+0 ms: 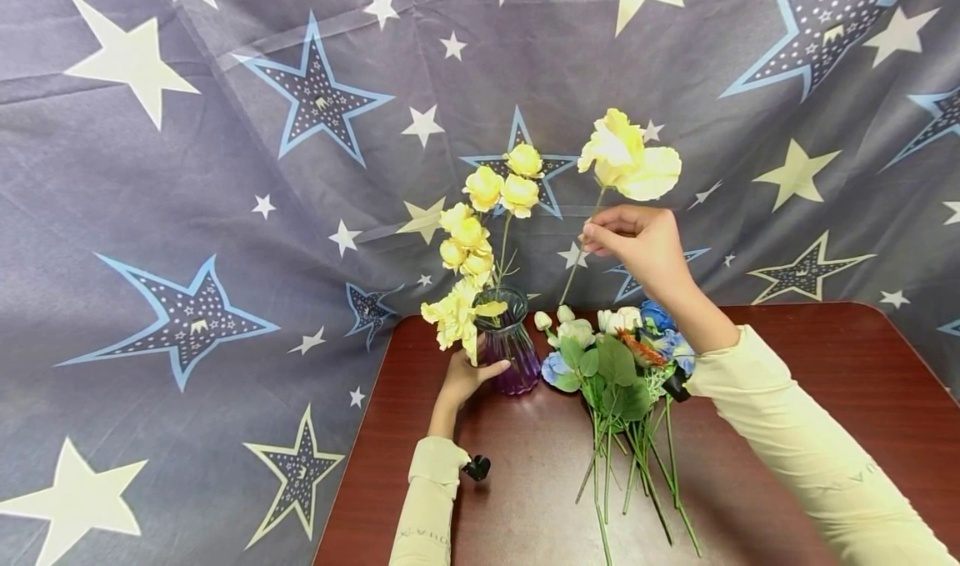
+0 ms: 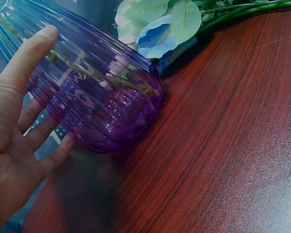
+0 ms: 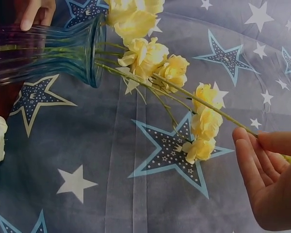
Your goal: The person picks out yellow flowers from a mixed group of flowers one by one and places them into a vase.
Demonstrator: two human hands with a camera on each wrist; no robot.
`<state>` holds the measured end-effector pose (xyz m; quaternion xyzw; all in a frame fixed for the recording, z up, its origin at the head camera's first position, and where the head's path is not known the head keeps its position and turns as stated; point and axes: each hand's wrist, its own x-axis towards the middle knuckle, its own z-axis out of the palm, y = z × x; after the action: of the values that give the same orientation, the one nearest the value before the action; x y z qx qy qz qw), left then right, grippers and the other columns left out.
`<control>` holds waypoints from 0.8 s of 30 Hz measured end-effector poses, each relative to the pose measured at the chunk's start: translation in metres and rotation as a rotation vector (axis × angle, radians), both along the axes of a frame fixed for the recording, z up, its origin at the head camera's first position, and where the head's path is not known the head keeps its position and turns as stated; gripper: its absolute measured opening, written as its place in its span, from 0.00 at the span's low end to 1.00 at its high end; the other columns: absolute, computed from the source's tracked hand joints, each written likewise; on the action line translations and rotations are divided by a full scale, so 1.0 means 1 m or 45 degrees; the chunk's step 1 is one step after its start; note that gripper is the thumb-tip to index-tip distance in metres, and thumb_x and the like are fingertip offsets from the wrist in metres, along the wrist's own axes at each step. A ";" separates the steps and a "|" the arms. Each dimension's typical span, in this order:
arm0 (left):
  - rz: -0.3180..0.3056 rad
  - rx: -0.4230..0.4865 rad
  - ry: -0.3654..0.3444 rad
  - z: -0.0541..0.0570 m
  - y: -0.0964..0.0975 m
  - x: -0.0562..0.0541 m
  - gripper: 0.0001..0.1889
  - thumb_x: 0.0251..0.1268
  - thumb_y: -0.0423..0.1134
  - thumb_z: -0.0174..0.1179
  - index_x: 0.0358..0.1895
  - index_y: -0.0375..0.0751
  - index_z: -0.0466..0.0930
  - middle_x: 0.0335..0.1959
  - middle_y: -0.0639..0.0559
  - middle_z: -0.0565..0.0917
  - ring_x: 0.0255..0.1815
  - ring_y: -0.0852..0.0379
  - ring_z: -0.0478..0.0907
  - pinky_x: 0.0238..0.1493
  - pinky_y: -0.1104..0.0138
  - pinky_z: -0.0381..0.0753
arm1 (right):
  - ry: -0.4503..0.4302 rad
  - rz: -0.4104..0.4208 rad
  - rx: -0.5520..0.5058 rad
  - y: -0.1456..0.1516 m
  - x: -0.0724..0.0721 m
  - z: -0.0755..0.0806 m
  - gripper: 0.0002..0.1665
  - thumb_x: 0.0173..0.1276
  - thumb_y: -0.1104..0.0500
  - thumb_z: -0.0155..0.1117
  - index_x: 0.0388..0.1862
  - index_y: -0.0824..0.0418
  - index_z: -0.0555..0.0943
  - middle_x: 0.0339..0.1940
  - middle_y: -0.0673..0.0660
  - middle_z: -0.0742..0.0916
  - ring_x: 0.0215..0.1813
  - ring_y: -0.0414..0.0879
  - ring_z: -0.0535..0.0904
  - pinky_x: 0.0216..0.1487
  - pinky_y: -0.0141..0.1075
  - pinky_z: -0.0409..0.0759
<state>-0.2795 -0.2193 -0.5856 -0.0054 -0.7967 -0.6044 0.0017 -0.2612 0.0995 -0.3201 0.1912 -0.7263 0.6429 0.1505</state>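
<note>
My left hand [image 1: 467, 376] holds a ribbed glass vase [image 2: 111, 92], blue-green at the mouth and purple at the base. In the left wrist view the thumb lies along one side and the fingers are behind the glass. Yellow flowers [image 1: 467, 228] stand in the vase and lean left, their stems visible through the glass. Up to the right, my right hand [image 1: 645, 241] pinches the thin stem [image 3: 208, 104] of a large yellow flower [image 1: 626, 157] between thumb and fingertips. In the head view the stem slants down, its lower end right of the vase mouth.
A pile of artificial flowers [image 1: 618, 362], white, blue and orange with green leaves, lies on the reddish-brown table [image 1: 525, 483] right of the vase, stems pointing toward the front. A grey star-patterned cloth [image 1: 225, 216] hangs behind the table.
</note>
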 end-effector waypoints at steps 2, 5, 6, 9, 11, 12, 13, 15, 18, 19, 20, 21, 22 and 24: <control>-0.002 0.008 0.001 0.000 0.000 0.000 0.45 0.53 0.43 0.79 0.74 0.37 0.69 0.72 0.38 0.74 0.76 0.44 0.69 0.76 0.50 0.68 | 0.006 0.007 0.015 -0.002 0.000 0.000 0.13 0.70 0.62 0.70 0.42 0.74 0.86 0.32 0.57 0.92 0.31 0.38 0.89 0.38 0.34 0.89; -0.001 0.012 0.005 0.001 0.001 0.000 0.44 0.53 0.42 0.79 0.74 0.36 0.69 0.72 0.37 0.74 0.76 0.44 0.68 0.76 0.50 0.68 | 0.012 0.025 0.011 -0.006 0.000 0.000 0.12 0.70 0.63 0.69 0.42 0.74 0.87 0.35 0.65 0.92 0.32 0.38 0.89 0.38 0.35 0.89; 0.000 0.013 0.008 0.001 0.001 -0.001 0.44 0.54 0.41 0.79 0.74 0.36 0.69 0.72 0.36 0.74 0.76 0.44 0.68 0.77 0.50 0.67 | 0.015 0.033 0.007 -0.007 0.000 -0.001 0.12 0.70 0.63 0.69 0.42 0.74 0.87 0.36 0.68 0.91 0.32 0.38 0.90 0.39 0.36 0.89; -0.004 0.017 0.014 0.001 0.001 -0.001 0.44 0.54 0.39 0.78 0.74 0.35 0.68 0.72 0.35 0.72 0.77 0.42 0.67 0.77 0.49 0.66 | 0.021 0.041 0.006 -0.011 0.000 -0.001 0.11 0.70 0.63 0.69 0.42 0.74 0.87 0.38 0.71 0.90 0.32 0.38 0.90 0.40 0.35 0.89; -0.011 0.018 0.011 0.001 0.001 -0.001 0.44 0.55 0.38 0.78 0.75 0.34 0.67 0.73 0.34 0.71 0.77 0.42 0.66 0.77 0.49 0.65 | 0.026 0.038 0.013 -0.013 0.000 -0.002 0.11 0.70 0.63 0.69 0.42 0.73 0.87 0.38 0.72 0.90 0.32 0.38 0.89 0.40 0.33 0.89; -0.017 0.018 0.005 0.002 0.000 -0.001 0.44 0.55 0.38 0.78 0.75 0.34 0.66 0.73 0.34 0.71 0.77 0.41 0.66 0.77 0.48 0.65 | 0.026 0.039 0.014 -0.014 -0.001 -0.003 0.11 0.70 0.63 0.69 0.42 0.73 0.87 0.38 0.72 0.90 0.32 0.38 0.89 0.40 0.33 0.89; -0.023 0.011 -0.005 0.004 0.001 -0.001 0.44 0.56 0.37 0.77 0.75 0.33 0.66 0.73 0.33 0.71 0.77 0.41 0.66 0.77 0.48 0.65 | 0.023 0.039 0.014 -0.015 -0.001 -0.004 0.11 0.70 0.63 0.69 0.43 0.73 0.87 0.38 0.72 0.90 0.32 0.38 0.89 0.40 0.33 0.89; -0.045 0.000 -0.016 0.013 0.002 0.004 0.44 0.56 0.37 0.77 0.75 0.31 0.65 0.73 0.33 0.70 0.77 0.40 0.66 0.77 0.47 0.65 | 0.016 0.045 0.007 -0.017 -0.002 -0.005 0.11 0.70 0.63 0.69 0.42 0.73 0.87 0.37 0.71 0.90 0.32 0.39 0.90 0.40 0.34 0.89; -0.065 -0.004 -0.021 0.018 0.002 0.007 0.44 0.57 0.36 0.76 0.75 0.28 0.64 0.72 0.31 0.70 0.77 0.38 0.65 0.77 0.46 0.65 | -0.016 0.063 -0.014 -0.021 -0.003 -0.009 0.12 0.70 0.63 0.70 0.43 0.74 0.87 0.36 0.68 0.91 0.32 0.39 0.90 0.39 0.34 0.89; -0.064 0.000 -0.015 0.018 0.002 0.007 0.44 0.57 0.36 0.76 0.75 0.28 0.64 0.72 0.31 0.70 0.77 0.38 0.65 0.77 0.46 0.64 | -0.025 0.069 -0.016 -0.022 -0.003 -0.010 0.12 0.70 0.63 0.70 0.43 0.74 0.86 0.36 0.67 0.91 0.32 0.39 0.90 0.39 0.35 0.89; -0.061 0.009 -0.006 0.016 0.002 0.007 0.43 0.57 0.37 0.76 0.75 0.29 0.65 0.72 0.31 0.70 0.77 0.39 0.65 0.77 0.46 0.65 | -0.035 0.074 -0.019 -0.023 -0.003 -0.011 0.12 0.70 0.63 0.70 0.43 0.75 0.86 0.36 0.66 0.92 0.32 0.39 0.90 0.39 0.34 0.89; -0.053 0.018 -0.001 0.012 0.001 0.005 0.43 0.57 0.37 0.77 0.75 0.30 0.65 0.72 0.32 0.71 0.77 0.39 0.65 0.77 0.46 0.64 | -0.047 0.077 -0.020 -0.025 -0.004 -0.013 0.13 0.70 0.63 0.70 0.43 0.75 0.86 0.36 0.64 0.92 0.33 0.39 0.90 0.39 0.34 0.89; -0.044 0.026 0.004 0.008 0.000 0.003 0.43 0.56 0.37 0.77 0.75 0.31 0.66 0.72 0.32 0.71 0.77 0.39 0.65 0.77 0.46 0.65 | -0.061 0.081 -0.019 -0.026 -0.004 -0.014 0.13 0.70 0.63 0.69 0.44 0.74 0.86 0.36 0.63 0.92 0.33 0.38 0.90 0.39 0.33 0.89; -0.028 0.040 0.008 0.002 0.000 0.001 0.44 0.56 0.39 0.77 0.75 0.33 0.66 0.72 0.34 0.72 0.77 0.41 0.66 0.77 0.47 0.65 | -0.076 0.088 -0.013 -0.029 -0.004 -0.017 0.13 0.70 0.62 0.69 0.44 0.74 0.86 0.37 0.63 0.92 0.33 0.38 0.90 0.40 0.33 0.89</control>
<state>-0.2784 -0.2195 -0.5835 -0.0161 -0.7869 -0.6169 -0.0025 -0.2654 0.0708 -0.3371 0.1960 -0.7202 0.6567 0.1074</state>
